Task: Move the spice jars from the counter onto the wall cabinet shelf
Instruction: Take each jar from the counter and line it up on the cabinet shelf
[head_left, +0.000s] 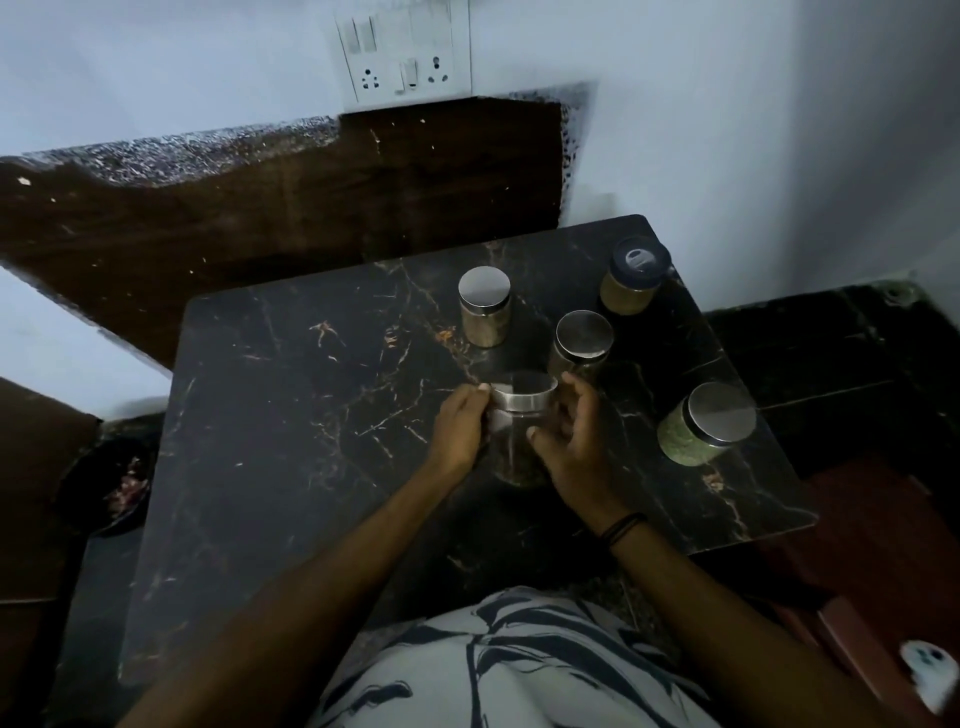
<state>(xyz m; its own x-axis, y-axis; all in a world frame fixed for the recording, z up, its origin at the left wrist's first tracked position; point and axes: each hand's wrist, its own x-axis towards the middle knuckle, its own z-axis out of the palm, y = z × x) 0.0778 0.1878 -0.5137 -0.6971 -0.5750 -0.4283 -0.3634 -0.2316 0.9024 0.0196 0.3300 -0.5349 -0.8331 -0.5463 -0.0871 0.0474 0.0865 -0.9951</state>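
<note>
Both arms reach forward over the dark marbled worktop (291, 415). The left hand (460, 434) curls against the side of a steel-lidded glass jar (519, 410), thumb at the lid; the right hand (574, 441) cups its other side with fingers bent round it. Four more jars (484, 306) stand behind and to the right. A socket plate (402, 52) sits on the pale wall (727, 104).

Dim, bluish light leaves the dark marble counter (322, 415) murky, with pale glare only on the steel jar lids (484, 286) and the white wall (727, 130), while the wide lens bends the edges and the lower right corner smears into blur
</note>
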